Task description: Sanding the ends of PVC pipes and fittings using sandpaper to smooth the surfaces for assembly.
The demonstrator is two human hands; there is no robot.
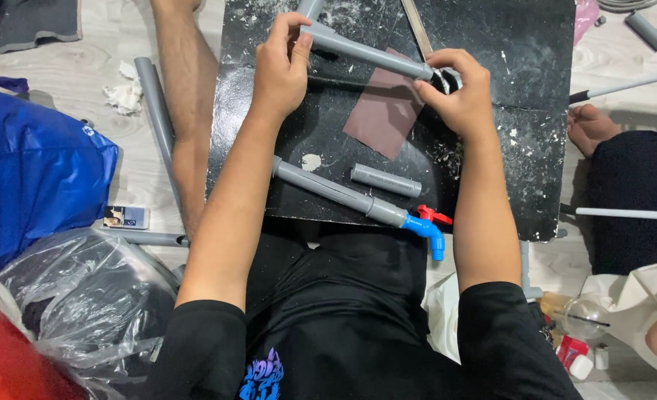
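Between left hand [280,70] and right hand [458,92]: grey pipe [365,52]

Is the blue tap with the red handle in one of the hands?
No, the blue tap lies on the black board, on a grey pipe's end.

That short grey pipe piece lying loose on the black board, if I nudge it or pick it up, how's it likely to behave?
The short grey pipe piece is round and lies free, so it would probably roll across the black board. It looks like rigid plastic, likely stiff and light. Its smooth surface may be a little slippery.
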